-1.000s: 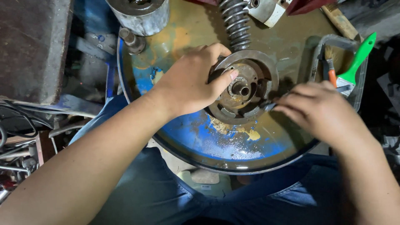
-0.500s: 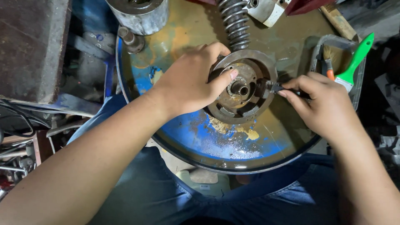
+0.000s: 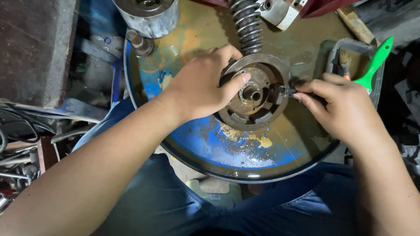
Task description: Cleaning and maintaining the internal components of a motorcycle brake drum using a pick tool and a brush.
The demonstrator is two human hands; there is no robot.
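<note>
While the left hand (image 3: 199,89) lies spread over the round rusty steel rotor with a hollow centre hub (image 3: 256,94), its fingers curl over the far rim and its thumb reaches inward, the tip resting just beside the hub, so the hand grips the rotor by its left side. Opposite it, across the rotor, the right hand (image 3: 343,109) is closed with thumb and fingertips pinched on a small dark metal piece (image 3: 284,91) that touches the rotor's right inner edge; whether this piece is a tool or a part I cannot tell.

Under both hands sits the shallow round blue metal pan with worn yellowish patches (image 3: 192,144), and the rotor rests in it, near the middle. Pale crumbs and wet grit (image 3: 245,135) lie in the pan just below the left hand's thumb side. Beyond the left hand's fingertips a grey coil spring (image 3: 247,24) lies in the pan, running away from the rotor, and further left of it stand a dull grey metal cylinder (image 3: 148,15) and a small rusty stub (image 3: 138,41).

Beyond the right hand's knuckles stands a clear rectangular plastic tub (image 3: 334,54), holding a green-handled brush (image 3: 374,63) that leans out over its far corner
</note>
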